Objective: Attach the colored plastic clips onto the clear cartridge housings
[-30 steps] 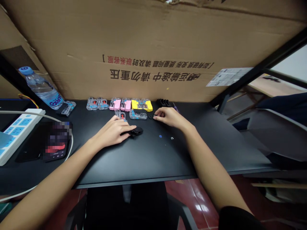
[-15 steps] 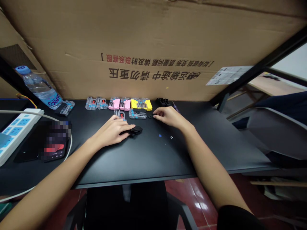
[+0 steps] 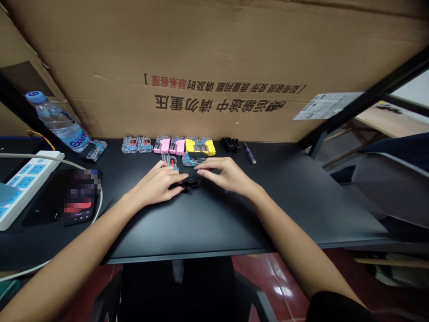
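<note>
Left hand is apparently gripping the left end of a black part, its long axis running sideways mid-desk; open right hand is hovering just beside its right end.

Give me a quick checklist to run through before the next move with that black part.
1. The left hand on the black part: ok, its fingers lie over the part.
2. The right hand in contact with the black part: cannot tell, its fingertips are right beside it.
3. Black part fully visible: not ok, the left fingers cover much of it.
4. Left fingertips apart from the clear case: cannot tell, they meet its near end from this view.
5. The screwdriver apart from both hands: ok, it lies on the desk beyond the right hand.
</note>
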Demonstrator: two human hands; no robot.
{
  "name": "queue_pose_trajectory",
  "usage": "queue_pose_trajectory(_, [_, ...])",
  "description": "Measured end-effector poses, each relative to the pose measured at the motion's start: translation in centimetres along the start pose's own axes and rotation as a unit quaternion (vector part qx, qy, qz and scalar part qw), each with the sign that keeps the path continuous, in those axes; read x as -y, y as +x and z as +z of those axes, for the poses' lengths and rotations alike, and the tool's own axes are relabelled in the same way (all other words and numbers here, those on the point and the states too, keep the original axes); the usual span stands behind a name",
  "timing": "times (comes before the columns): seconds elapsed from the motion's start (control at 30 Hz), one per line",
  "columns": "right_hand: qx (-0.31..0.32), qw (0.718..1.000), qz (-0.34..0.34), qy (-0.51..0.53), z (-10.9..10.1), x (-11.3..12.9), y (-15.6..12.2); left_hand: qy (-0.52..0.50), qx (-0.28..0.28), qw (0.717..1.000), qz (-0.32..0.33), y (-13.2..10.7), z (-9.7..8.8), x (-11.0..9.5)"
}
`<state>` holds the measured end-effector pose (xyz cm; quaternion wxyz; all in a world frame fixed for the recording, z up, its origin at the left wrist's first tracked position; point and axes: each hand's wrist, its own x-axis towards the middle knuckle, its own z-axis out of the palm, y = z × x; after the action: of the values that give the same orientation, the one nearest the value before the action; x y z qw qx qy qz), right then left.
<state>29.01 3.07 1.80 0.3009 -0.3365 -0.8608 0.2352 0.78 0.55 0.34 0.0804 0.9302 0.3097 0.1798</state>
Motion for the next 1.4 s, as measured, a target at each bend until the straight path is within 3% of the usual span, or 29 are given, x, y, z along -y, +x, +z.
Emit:
queue_pose_trajectory(0.2, [0.038, 0.995, -0.086, -0.016, 1.8, 1.3, -0.1, 0.007, 0.013, 1.000, -0.003, 0.1, -0.1, 0.0])
queue_pose_trajectory(0.7, [0.064, 0.995, -0.077, 0.011, 1.7, 2.0, -0.3, 0.023, 0.010, 1.000, -0.018, 0.0, 0.1, -0.2])
queue_pose_trajectory(1.17, [0.028, 0.986, -0.105, -0.125, 2.8, 1.4, -0.3, 0.021, -0.023, 1.000, -0.002, 0.2, 0.0, -0.4])
queue_pose_trajectory(1.4, [0.020, 0.983, -0.111, -0.143, 3.1, 1.3, -0.4, 0.013, -0.028, 0.999, 0.016, 0.2, -0.1, -0.5])
